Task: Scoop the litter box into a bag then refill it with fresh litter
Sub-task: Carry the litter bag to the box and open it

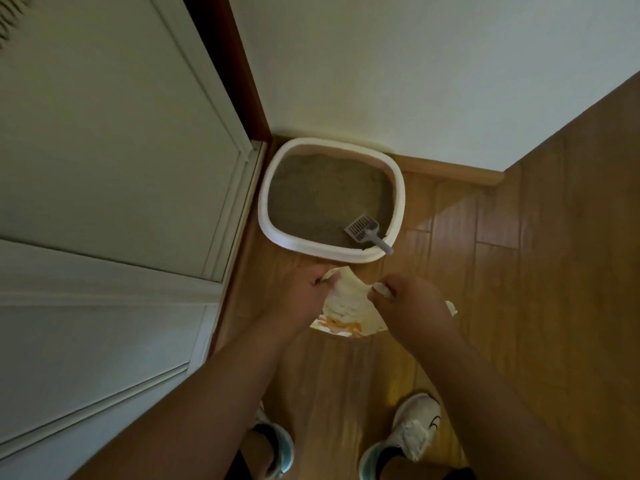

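Two forearms reaching down over white shoes on wood floor. Left hand closed on the left edge of a bag, right hand closed on the right edge, both pinching thin plastic between thumb and fingers. Bag held just above the floor, near the front rim of the litter box, not touching it as far as can be told. Mouth of the bag probably being pulled apart; how wide, cannot tell. Box set in the corner between door and wall, filled with brownish litter. Grey scoop lying inside at the near right, handle resting on the rim.

Bag likely very light, soft, a bit slippery; best held by the top edge on both sides, so that it does not collapse. Scoop stiff and light; to be taken by the handle. Litter loose and grainy, easy to spill.
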